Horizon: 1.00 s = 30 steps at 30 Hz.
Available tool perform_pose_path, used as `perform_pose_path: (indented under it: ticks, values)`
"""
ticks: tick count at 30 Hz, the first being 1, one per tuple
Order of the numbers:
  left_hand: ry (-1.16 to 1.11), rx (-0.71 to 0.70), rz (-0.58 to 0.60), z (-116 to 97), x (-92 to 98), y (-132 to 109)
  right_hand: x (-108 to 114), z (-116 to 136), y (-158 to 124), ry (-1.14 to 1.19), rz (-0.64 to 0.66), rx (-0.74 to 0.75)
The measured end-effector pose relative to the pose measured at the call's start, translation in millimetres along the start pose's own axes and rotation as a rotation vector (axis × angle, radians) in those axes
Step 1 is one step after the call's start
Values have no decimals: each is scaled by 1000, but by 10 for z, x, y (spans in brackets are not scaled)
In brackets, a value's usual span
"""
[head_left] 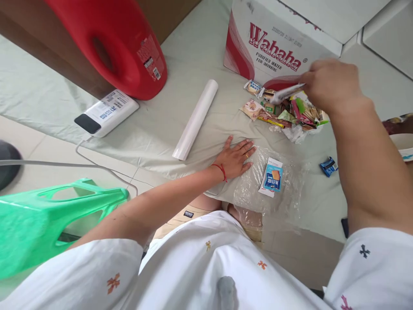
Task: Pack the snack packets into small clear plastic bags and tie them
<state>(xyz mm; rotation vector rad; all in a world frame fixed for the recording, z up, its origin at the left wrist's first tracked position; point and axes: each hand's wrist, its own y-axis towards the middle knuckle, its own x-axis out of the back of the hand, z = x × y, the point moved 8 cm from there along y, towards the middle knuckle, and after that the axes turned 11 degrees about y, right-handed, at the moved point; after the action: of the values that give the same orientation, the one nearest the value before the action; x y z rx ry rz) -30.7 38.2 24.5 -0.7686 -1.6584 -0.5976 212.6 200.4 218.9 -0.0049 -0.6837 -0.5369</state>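
Note:
My left hand [237,157] lies flat with fingers spread on the pale cloth, at the left edge of a clear plastic sheet [290,189]. A blue and white snack packet [272,177] rests on that sheet. My right hand [332,84] is raised over a pile of small snack packets [287,114] and pinches a silvery white packet [285,92] between its fingers. The pile sits in front of a Wahaha cardboard box [274,43].
A white roll of film [196,118] lies left of my left hand. A red jug [119,43] and a white device [106,112] with a cable stand at the back left. A green plastic stool [54,219] is at lower left. A small blue packet [328,166] lies at right.

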Motion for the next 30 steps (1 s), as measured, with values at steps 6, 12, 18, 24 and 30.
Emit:
perform_pose_path:
  ticks: [6, 12, 18, 24, 30]
  values:
    - [-14, -3, 3, -1, 16, 0, 752, -556, -1734, 183, -35, -158]
    - [-16, -9, -17, 15, 4, -1, 226, -1471, -3190, 762, -67, -642]
    - [-7, -2, -4, 10, 10, -3, 28, -1697, -3630, 615, -168, -725]
    - [-59, 110, -96, 85, 132, -13, 181, -1595, -3779, 203, 29, -620]
    - [-130, 485, -119, 258, 290, 130, 200, -848, -3983, -155, 92, 109]
